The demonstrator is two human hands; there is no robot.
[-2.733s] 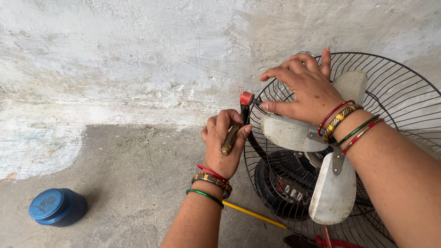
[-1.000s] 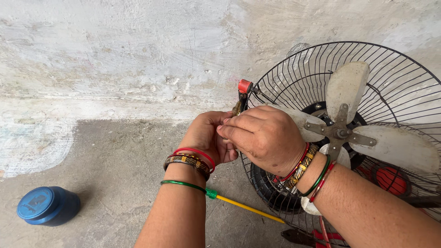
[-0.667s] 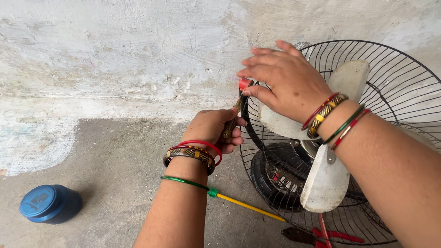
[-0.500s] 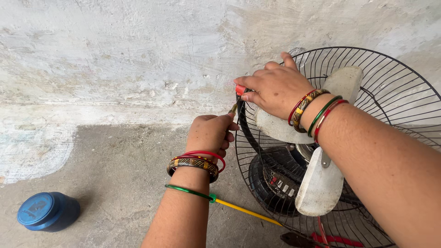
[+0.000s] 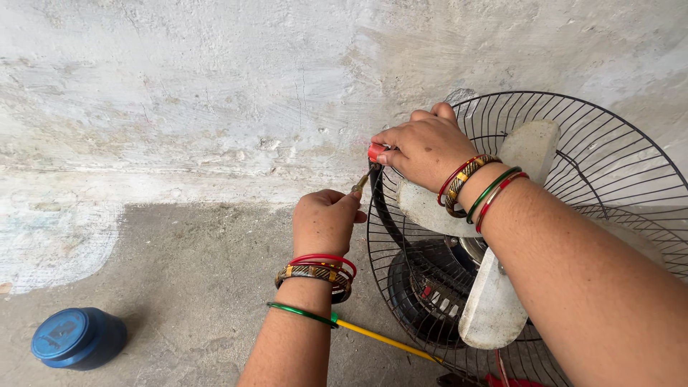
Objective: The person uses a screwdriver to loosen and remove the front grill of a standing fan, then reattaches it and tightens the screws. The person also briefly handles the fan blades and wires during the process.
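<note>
A fan with a black wire guard and pale grey blades leans against the wall. My right hand grips the guard's rim at a small red clip. Just below it, my left hand is closed around a screwdriver whose tip points up at the red clip. Both wrists wear red, gold and green bangles.
A blue round lidded jar stands on the concrete floor at the lower left. A yellow-handled tool lies on the floor beneath my left forearm. A rough whitewashed wall rises right behind the fan.
My right hand has shifted over the fan from the blades to the rim and now holds it at the red clip. My left hand has stayed by the clip with the screwdriver.
</note>
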